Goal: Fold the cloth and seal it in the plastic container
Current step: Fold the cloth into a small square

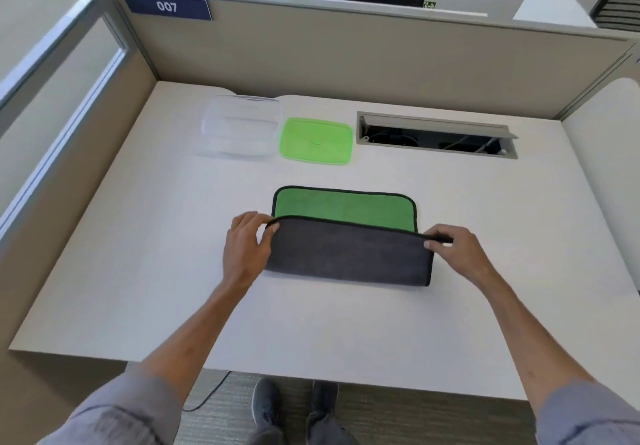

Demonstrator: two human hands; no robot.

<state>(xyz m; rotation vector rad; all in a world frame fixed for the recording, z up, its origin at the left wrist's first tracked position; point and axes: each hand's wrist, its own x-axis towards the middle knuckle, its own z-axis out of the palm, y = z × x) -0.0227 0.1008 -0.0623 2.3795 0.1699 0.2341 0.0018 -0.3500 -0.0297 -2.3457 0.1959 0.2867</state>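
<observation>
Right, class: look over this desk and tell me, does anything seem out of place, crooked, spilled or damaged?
Nothing is spilled or damaged. The cloth is only part-folded, each hand pinching a corner of its grey flap. The clear container stands open, its green lid lying beside it. The one oddity is the desk's cable hatch, left open with wires showing.

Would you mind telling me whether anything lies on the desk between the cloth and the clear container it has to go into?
Nothing visible does: bare desk separates the cloth from the open container; the green lid lies beside it.
</observation>
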